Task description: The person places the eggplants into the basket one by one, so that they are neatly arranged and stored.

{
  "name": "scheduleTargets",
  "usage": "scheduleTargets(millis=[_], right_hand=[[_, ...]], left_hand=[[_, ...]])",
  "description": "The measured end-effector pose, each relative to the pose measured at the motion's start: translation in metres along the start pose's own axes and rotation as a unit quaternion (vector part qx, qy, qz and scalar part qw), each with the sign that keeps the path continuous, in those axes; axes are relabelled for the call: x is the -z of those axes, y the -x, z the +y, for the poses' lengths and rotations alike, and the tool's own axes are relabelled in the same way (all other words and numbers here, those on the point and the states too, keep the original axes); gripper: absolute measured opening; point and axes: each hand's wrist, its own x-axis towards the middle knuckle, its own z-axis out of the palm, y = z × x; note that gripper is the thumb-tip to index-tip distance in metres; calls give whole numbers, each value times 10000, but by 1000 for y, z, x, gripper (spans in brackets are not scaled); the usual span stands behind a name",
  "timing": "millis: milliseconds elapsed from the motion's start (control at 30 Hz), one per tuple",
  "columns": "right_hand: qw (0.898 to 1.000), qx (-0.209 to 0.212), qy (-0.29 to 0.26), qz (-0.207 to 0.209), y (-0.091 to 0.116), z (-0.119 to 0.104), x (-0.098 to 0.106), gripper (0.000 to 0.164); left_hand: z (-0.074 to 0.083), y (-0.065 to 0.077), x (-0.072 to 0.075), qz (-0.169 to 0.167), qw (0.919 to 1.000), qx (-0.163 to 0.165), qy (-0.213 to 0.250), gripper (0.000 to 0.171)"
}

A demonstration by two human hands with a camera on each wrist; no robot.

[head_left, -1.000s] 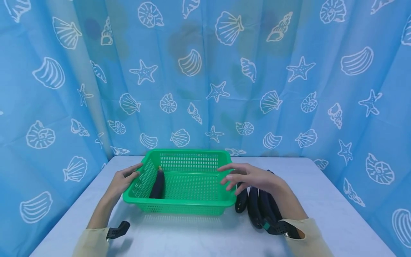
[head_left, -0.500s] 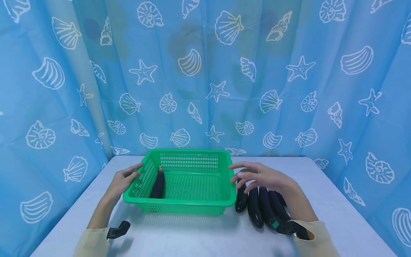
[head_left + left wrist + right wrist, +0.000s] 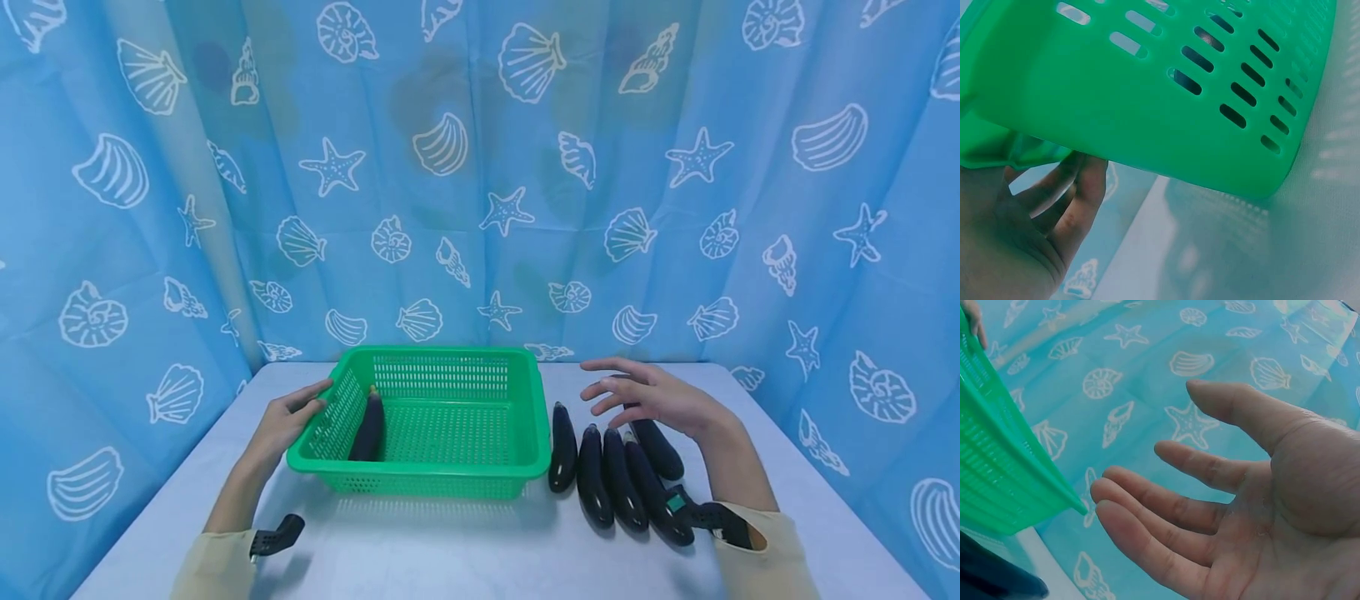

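A green plastic basket (image 3: 420, 471) stands on the table with one dark eggplant (image 3: 368, 427) lying along its left side. My left hand (image 3: 283, 423) holds the basket's left rim; in the left wrist view its fingers (image 3: 1088, 194) reach up beneath that rim against the outer wall. To the basket's right, several eggplants (image 3: 592, 479) lie side by side on the tabletop. Above their far ends hovers my right hand (image 3: 652, 396), fingers loosely bent and apart. Nothing is in its palm in the right wrist view, where the fingers (image 3: 1166, 506) are spread.
The white table (image 3: 420, 558) ends at a blue curtain (image 3: 465, 167) with white shell prints, which hangs behind and on both sides. A black wrist device (image 3: 277, 536) sits on the left forearm, another (image 3: 712, 517) on the right.
My right hand has moved right, from over the basket's right rim to above the eggplants, uncovering more of them. The left hand and basket have stayed in place.
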Motion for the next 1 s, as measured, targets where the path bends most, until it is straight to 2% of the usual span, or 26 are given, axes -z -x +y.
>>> scheduleTargets(millis=[167, 500, 767, 1000], right_hand=[[9998, -79, 125, 129, 2, 6, 5, 46], [9968, -495, 443, 453, 8, 15, 12, 53], [9851, -997, 1185, 749, 12, 25, 15, 62], [9787, -1044, 1561, 825, 14, 34, 20, 63]], left_hand=[[-1, 1, 0, 2, 10000, -8, 17, 51], [0, 2, -1, 40, 10000, 23, 16, 51], [1, 3, -2, 23, 10000, 77, 24, 51], [0, 2, -1, 56, 10000, 48, 11, 51]])
